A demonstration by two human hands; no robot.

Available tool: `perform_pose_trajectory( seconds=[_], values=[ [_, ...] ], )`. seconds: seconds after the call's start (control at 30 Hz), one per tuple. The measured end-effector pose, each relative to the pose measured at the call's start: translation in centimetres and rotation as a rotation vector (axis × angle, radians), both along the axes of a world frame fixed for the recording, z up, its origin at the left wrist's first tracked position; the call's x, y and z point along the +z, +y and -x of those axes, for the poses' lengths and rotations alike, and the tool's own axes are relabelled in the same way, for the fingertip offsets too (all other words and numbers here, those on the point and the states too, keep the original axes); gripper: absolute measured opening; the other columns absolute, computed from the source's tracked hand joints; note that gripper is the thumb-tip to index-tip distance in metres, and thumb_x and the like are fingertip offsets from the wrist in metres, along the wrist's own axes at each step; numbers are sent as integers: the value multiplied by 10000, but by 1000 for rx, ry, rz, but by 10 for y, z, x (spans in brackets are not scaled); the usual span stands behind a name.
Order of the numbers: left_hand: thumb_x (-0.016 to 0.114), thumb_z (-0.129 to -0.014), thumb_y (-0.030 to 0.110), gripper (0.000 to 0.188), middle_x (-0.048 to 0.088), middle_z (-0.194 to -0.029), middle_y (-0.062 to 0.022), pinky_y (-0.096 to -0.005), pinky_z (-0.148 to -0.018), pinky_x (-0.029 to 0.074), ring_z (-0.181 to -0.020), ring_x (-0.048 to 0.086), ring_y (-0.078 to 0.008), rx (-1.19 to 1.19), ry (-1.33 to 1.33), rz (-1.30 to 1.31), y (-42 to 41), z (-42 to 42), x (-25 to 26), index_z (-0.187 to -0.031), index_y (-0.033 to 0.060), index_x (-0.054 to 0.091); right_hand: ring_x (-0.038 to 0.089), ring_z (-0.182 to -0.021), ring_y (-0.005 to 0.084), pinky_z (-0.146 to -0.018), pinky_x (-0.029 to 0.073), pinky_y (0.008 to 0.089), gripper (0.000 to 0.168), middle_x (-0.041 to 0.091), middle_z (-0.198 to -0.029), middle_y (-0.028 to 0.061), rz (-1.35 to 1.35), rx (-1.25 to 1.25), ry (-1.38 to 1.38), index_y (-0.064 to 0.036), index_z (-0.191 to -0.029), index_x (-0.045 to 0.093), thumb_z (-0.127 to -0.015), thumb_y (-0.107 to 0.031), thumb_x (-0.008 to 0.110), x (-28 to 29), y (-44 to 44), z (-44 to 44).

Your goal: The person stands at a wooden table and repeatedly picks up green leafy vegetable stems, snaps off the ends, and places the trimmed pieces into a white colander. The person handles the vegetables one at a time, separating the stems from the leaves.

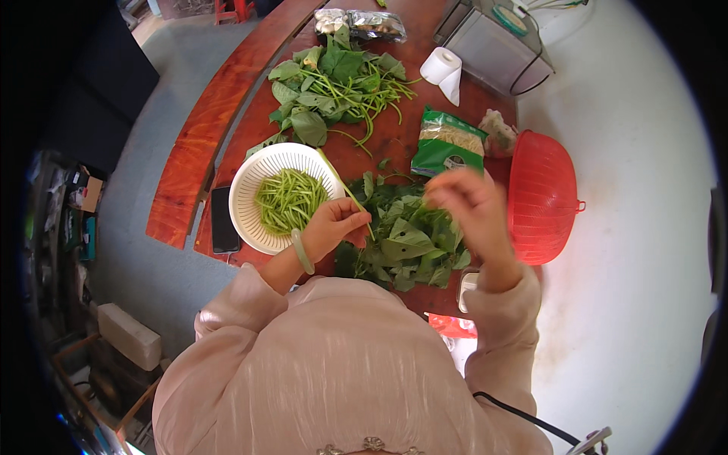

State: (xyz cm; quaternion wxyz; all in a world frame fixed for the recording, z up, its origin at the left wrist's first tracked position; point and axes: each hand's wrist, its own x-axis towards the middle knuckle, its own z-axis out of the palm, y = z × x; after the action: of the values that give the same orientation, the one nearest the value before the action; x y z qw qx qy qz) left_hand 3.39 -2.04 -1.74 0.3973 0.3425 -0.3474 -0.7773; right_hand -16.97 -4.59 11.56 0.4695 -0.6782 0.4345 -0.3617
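Observation:
My left hand (336,225), with a pale bangle on the wrist, pinches a long green stem (347,190) between thumb and fingers. The stem slants up past the rim of a white slotted plastic basket (243,170). Inside the basket lies a heap of short cut green stems (291,199). Motion blurs my right hand (469,199), raised over the right side of a pile of green leaves (406,242); whether its fingers hold anything cannot be made out. Farther back, a bunch of leafy stems (341,85) lies on the reddish wooden table (392,133).
A red mesh basket (543,199) stands against the white wall on the right. A green noodle-like food packet (449,142), a toilet paper roll (441,67) and wrapped mushrooms (375,25) are on the table. A phone (224,219) lies left of the white basket, near the table's edge.

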Motion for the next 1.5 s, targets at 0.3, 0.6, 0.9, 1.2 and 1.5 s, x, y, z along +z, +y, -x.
perform_pose_trajectory(
  seconds=[0.3,0.6,0.9,1.2,1.5],
  values=[
    [544,-839,160,133,590,-702,-51,-232,-556,493,-575,586,-134,125,215,32,0,3,17,-825,29,533,575,-647,235,-558,458,285,116,577,-765,89,393,-22,305,-31,-824,592,-712,-19,614,-55,41,-26],
    [560,-829,155,133,595,-706,-52,-231,-558,495,-587,594,-132,153,176,26,3,6,19,-811,25,536,570,-630,234,-527,452,297,151,567,-756,89,534,13,418,-24,-830,576,-691,23,610,-52,44,-29],
    [554,-829,125,126,589,-678,-51,-227,-558,494,-585,583,-113,-87,25,97,2,-2,16,-793,6,535,541,-608,133,-521,424,240,66,541,-745,48,119,135,225,-41,-789,526,-733,-18,551,-52,21,-24],
    [544,-833,113,129,583,-665,-53,-219,-547,485,-569,568,-105,-243,-10,79,9,5,-3,-811,-14,547,583,-766,187,-691,494,296,106,586,-889,115,-266,-75,-692,-36,-864,507,-847,-131,465,4,-92,-2],
    [473,-872,157,168,555,-687,-25,-197,-539,445,-574,537,-83,-251,72,174,4,-4,12,-862,5,544,548,-730,95,-649,473,230,213,554,-801,22,-502,77,-186,-22,-1010,533,-828,-132,524,-43,-22,12]
  ],
)
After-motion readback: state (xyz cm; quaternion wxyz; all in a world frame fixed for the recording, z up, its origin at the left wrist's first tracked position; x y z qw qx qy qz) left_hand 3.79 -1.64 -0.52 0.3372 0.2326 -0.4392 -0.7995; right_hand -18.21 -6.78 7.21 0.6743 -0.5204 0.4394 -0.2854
